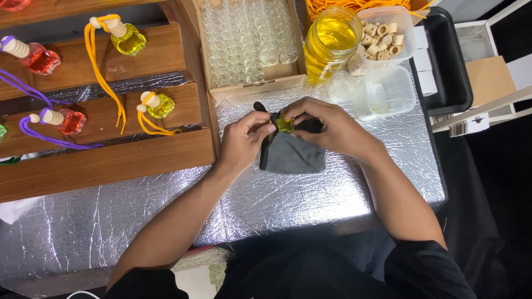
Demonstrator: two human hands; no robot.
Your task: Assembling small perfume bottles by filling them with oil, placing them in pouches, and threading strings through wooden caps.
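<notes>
Both hands meet over a crinkled silver foil surface (310,194): the left hand (244,138) and right hand (327,127) each pinch a small yellow glass bottle (285,124) wrapped in a dark grey cloth (291,155). Behind them stand a cardboard box (260,77) of clear empty bottles, a round jar of yellow liquid (331,41) and a clear plastic tub of pale wooden caps (382,39). Finished bottles rest on stepped wooden shelves (100,160) to the left.

The small bottle (285,124) between the fingers is yellow, wrapped in a dark grey cloth (292,154) — the table cover (310,199) beneath is crinkled silver foil. On the brown wooden racks (111,160) sit yellow and red bottles with yellow and purple cords — the jar (331,41) holds yellow liquid.
</notes>
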